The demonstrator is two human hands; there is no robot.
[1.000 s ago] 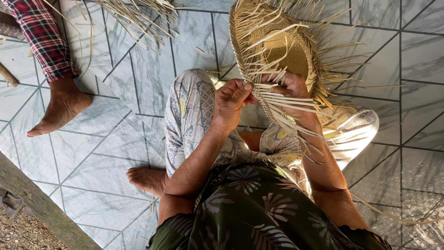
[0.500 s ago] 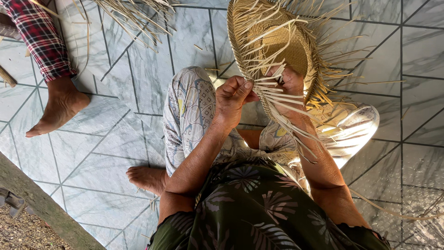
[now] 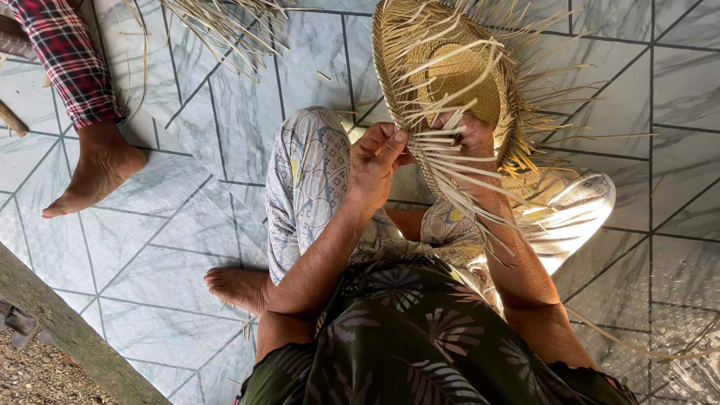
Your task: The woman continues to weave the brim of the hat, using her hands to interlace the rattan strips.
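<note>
A: Where is the hat (image 3: 457,82) right now?

B: Up at about one o'clock from the lap, propped over the right knee, crown facing the camera and loose strips (image 3: 480,187) fanning off the brim on all sides.

A: And the hands?

B: The left hand (image 3: 379,161) is pinched on a strip at the brim's edge, thumb against fingertips. The right hand (image 3: 469,135) is under the brim at its six o'clock side, fingers curled round the woven edge; part of it is hidden by straw, so I cannot tell how tightly it clamps.

A: What could go wrong?

B: I'd judge the biggest risk is the pinched strip snapping or kinking. It looks dry and thin, and a sharp fold would crack it. A second risk: the many free ends cross each other near the working spot, so the wrong strip could be picked up and the pattern would skip.

A: Anything about the support?

B: The hat rests only on the knee and the right hand. If that hand loosens, the brim may twist and slacken the weave already made.

A: And around them?

B: Another person's foot (image 3: 94,176) stands at nine o'clock, and a straw pile (image 3: 225,22) lies at eleven o'clock on the tiled floor (image 3: 187,225). Both are well apart from the hat, so little trouble there.
</note>
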